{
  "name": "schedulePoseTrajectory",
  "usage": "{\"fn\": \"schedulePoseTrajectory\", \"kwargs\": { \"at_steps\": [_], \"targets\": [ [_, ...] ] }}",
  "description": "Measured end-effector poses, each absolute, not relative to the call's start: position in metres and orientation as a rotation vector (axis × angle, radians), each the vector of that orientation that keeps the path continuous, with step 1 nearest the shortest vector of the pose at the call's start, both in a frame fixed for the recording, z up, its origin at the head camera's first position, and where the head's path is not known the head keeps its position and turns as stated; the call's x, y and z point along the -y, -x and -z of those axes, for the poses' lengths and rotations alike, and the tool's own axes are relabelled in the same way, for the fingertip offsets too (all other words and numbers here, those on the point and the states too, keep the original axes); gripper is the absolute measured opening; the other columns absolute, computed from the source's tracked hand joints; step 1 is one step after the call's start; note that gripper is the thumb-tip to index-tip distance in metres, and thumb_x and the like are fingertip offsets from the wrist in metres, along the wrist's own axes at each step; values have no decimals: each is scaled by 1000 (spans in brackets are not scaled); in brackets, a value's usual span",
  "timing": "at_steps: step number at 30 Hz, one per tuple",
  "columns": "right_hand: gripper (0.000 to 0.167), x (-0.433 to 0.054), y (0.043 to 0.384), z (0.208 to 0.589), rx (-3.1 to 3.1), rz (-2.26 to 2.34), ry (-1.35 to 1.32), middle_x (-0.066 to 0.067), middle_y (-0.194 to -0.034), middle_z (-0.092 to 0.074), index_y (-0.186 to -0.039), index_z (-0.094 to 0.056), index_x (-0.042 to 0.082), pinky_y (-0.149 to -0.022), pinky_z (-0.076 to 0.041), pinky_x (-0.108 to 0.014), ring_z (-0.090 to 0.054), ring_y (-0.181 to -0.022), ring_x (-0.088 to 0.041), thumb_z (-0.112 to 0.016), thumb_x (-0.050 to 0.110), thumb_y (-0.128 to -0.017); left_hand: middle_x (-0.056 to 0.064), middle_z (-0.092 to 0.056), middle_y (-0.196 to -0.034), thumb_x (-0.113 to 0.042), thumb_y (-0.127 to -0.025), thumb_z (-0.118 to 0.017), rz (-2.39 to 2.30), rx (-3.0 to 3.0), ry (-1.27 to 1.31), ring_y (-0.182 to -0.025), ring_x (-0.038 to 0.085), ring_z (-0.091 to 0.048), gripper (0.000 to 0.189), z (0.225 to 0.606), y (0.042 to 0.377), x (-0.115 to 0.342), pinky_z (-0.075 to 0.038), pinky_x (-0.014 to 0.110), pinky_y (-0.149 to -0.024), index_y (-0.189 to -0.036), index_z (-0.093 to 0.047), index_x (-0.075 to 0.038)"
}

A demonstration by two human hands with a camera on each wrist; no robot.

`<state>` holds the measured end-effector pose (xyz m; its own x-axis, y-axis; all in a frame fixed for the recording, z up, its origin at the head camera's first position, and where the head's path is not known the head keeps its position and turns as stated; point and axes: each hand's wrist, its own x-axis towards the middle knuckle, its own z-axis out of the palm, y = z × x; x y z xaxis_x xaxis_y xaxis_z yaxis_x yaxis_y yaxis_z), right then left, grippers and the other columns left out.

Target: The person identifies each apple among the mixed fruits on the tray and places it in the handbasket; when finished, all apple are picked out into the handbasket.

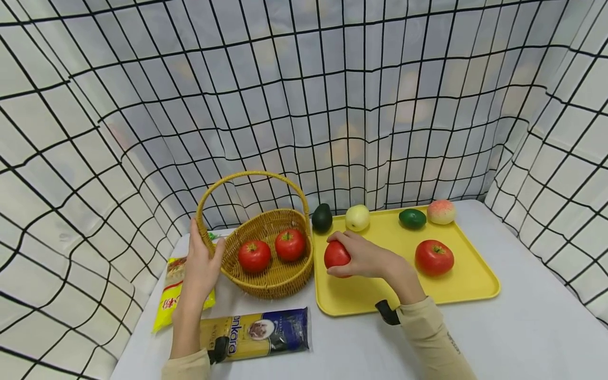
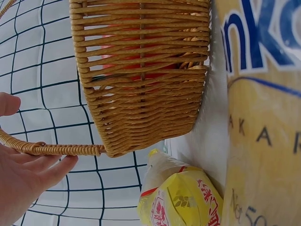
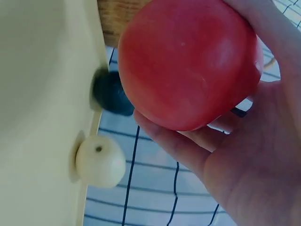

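My right hand point(image 1: 363, 256) grips a red tomato point(image 1: 336, 255), holding it over the left part of a yellow tray point(image 1: 380, 295). The right wrist view shows this tomato point(image 3: 188, 66) large, with fingers curled round its side. At the left, my left hand point(image 1: 201, 261) touches the handle point(image 1: 206, 232) of a wicker basket point(image 1: 271, 290). Its fingers lie fairly straight against the handle point(image 2: 61, 149) in the left wrist view, and the thumb stands apart. Two tomatoes sit inside the basket, a left one point(image 1: 254, 256) and a right one point(image 1: 290, 245). Another tomato point(image 1: 434, 257) lies on the tray's right side.
Along the tray's back edge are a dark avocado point(image 1: 322, 218), a pale yellow-green fruit point(image 1: 357, 217), a green fruit point(image 1: 412, 218) and a peach point(image 1: 441, 211). A pasta packet point(image 1: 266, 332) lies before the basket; a yellow bag point(image 1: 167, 303) is left of it. Black netting point(image 1: 332, 105) surrounds the table.
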<state>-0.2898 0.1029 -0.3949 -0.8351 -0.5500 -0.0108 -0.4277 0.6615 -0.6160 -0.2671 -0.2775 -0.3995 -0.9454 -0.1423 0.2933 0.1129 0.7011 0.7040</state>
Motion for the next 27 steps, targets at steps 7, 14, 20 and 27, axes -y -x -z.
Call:
{"fn": "schedulePoseTrajectory", "kwargs": {
  "at_steps": [7, 14, 20, 27],
  "targets": [
    [65, -77, 286, 391, -2683, 970, 887, -8, -136, -53, -143, -50, 22, -93, -59, -40, -60, -114, -20, -76, 46, -89, 16, 4, -174, -40, -108, -45, 1085, 2588, -39, -152, 53, -26, 87, 399, 268, 275, -30, 69, -120, -163, 21, -24],
    [71, -28, 301, 385, -2755, 895, 1046, -11, -141, -51, -149, -46, 22, -96, -59, -39, -55, -123, -25, -75, 49, -90, 12, 9, -174, -45, -108, -45, 1103, 2593, -76, -155, 51, -19, 89, 397, 267, 275, -24, 68, -123, -162, 22, -27],
    [76, 25, 331, 361, -2859, 581, 1044, -10, -151, -49, -153, -43, 21, -99, -58, -41, -53, -131, -29, -73, 53, -90, 12, 8, -174, -44, -108, -45, 1103, 2595, -68, -155, 51, -19, 89, 398, 266, 275, -25, 67, -124, -163, 22, -25],
    [86, 83, 370, 347, -2851, 360, 994, -11, -161, -43, -160, -34, 21, -114, -50, -46, -46, -146, -27, -70, 57, -91, 13, 7, -174, -46, -108, -43, 1084, 2624, -92, -154, 53, -21, 88, 396, 267, 274, -26, 69, -122, -162, 24, -27]
  ]
}}
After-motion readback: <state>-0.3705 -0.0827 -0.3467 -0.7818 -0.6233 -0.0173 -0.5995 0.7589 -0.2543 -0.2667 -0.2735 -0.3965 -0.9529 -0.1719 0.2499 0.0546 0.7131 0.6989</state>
